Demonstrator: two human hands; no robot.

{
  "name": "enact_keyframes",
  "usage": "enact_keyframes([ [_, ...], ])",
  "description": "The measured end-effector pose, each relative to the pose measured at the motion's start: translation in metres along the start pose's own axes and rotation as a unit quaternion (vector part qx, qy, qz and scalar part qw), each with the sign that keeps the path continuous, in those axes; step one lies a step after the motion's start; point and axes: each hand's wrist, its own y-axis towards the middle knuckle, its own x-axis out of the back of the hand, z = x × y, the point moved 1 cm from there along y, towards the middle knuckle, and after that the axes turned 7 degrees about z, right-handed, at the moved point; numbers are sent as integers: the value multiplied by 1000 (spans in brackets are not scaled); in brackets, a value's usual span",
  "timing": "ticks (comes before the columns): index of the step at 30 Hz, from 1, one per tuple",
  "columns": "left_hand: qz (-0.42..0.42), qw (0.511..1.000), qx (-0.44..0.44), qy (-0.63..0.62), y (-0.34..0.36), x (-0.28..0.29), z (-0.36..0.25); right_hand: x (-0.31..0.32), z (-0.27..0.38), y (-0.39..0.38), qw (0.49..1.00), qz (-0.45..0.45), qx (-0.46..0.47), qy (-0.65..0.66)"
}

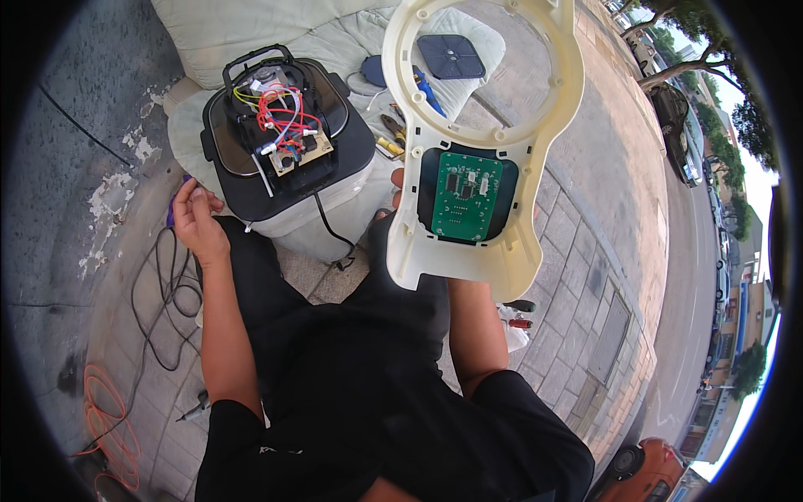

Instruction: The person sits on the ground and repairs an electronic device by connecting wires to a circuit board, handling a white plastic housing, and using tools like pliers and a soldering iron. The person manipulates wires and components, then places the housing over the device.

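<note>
My right hand [397, 186] is closed on the edge of a cream plastic housing [403, 238], raised upright, and is mostly hidden behind it. The housing has a large round opening at its top and a green circuit board [467, 197] in its lower part. To the left, my left hand [199, 213] has curled fingers, with a purple thing [171, 214] showing beside and behind them; its kind is hidden. Between my hands stands an opened appliance [351, 159], dark on top and white below, with red, white and yellow wires [283, 113] and a tan circuit board [305, 152] exposed.
The appliance rests on a pale cushioned seat [188, 33]. Pliers [393, 130], a blue-handled tool [428, 90] and a dark square plate [452, 57] lie behind the housing. A black cable [167, 289] and an orange cord [104, 402] coil on the paving. Screwdrivers [520, 323] lie at right.
</note>
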Motion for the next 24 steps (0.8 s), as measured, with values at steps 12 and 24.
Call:
enact_keyframes([
  [12,15,1000,-14,2,0,2,3,-1,-2,-4,1000,-3,3,-11],
  [24,20,1000,-15,3,-1,2,1,1,-3,-3,1000,5,-6,-28],
])
